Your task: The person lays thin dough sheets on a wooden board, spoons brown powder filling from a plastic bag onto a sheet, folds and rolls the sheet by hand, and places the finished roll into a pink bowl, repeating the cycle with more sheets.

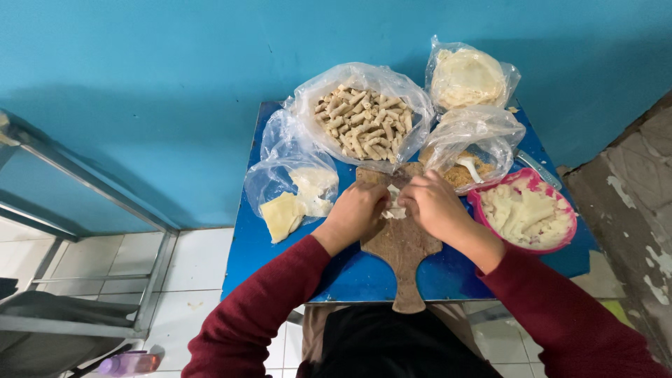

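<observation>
We pinch a pale wrapper [395,207] between our left hand [358,210] and right hand [432,204], fingers curled shut, over the board [402,245]. Beyond our knuckles sits a bag of rolls [362,120]; right of our right hand, a pink bowl [526,246].

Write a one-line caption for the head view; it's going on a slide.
Both hands, left hand and right hand, fold a pale wrapper over a wooden board.

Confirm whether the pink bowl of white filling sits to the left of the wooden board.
No, the pink bowl sits on the blue table to the right of the wooden board, beside the right hand.
</observation>
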A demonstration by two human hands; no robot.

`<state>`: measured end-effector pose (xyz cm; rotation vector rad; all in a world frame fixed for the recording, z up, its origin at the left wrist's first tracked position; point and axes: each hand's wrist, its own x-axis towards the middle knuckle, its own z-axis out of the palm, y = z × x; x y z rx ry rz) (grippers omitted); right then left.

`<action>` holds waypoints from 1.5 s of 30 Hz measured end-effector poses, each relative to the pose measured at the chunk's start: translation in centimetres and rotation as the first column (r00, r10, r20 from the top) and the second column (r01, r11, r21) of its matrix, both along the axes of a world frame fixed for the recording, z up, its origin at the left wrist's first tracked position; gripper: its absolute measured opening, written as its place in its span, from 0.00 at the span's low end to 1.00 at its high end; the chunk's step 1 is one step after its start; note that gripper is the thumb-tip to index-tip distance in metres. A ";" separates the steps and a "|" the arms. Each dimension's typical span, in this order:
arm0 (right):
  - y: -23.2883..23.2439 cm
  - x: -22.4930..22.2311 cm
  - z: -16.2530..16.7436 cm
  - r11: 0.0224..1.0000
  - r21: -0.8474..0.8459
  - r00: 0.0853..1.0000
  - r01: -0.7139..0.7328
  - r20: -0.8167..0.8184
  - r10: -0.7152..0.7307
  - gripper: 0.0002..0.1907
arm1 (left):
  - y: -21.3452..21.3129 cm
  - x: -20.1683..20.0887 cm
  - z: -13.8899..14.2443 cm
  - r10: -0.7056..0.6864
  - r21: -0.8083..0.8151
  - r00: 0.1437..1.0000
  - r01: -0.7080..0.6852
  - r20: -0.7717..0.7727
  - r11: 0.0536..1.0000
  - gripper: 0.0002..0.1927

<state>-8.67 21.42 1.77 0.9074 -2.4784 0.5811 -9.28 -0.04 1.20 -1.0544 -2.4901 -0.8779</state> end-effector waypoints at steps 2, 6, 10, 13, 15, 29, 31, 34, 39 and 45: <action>-0.1 -0.1 0.1 1.000 -0.028 0.999 -0.013 -0.039 0.012 0.03 | 0.0 -0.1 -0.2 0.007 -0.018 0.991 -0.009 -0.134 1.000 0.07; -0.3 0.1 0.4 0.998 -0.063 0.999 -0.012 0.035 0.014 0.04 | 0.1 -0.3 -0.4 0.035 -0.058 0.984 -0.046 -0.177 0.997 0.09; -0.5 0.1 0.7 0.999 -0.040 0.993 0.007 0.119 -0.002 0.09 | 0.0 -0.2 -0.6 0.044 -0.095 0.993 -0.055 -0.113 0.994 0.09; -0.8 0.0 0.4 0.998 -0.001 0.996 0.066 0.067 -0.066 0.07 | -0.1 -0.1 -0.9 0.075 -0.080 0.994 -0.081 -0.084 0.994 0.08; -0.9 -0.1 0.1 0.997 0.009 0.993 0.080 -0.092 -0.078 0.06 | 0.0 -0.3 -0.9 0.096 -0.059 0.982 -0.107 -0.164 0.993 0.09; -1.3 0.2 -1.7 0.988 0.071 0.955 0.138 -0.273 -0.114 0.12 | -0.2 1.2 0.1 0.294 -0.061 0.955 -0.297 -0.043 0.953 0.18; -1.6 -0.3 -1.3 0.989 0.000 0.955 0.151 -0.260 -0.146 0.11 | -0.2 1.3 0.2 0.335 -0.086 0.942 -0.334 -0.005 0.939 0.17; -1.8 -0.1 -0.2 0.979 -0.083 0.976 0.184 -0.102 -0.192 0.07 | 0.1 1.7 -0.1 0.376 -0.104 0.926 -0.371 0.034 0.923 0.16; -1.1 2.5 3.1 0.982 -0.179 0.899 0.059 -0.418 -0.130 0.08 | 0.7 1.7 -0.8 0.388 -0.069 0.919 -0.384 0.068 0.921 0.14; 0.6 4.3 6.3 0.998 -0.039 0.747 -0.047 -0.664 0.009 0.08 | 1.0 1.8 -1.3 0.337 -0.002 0.941 -0.337 -0.008 0.941 0.10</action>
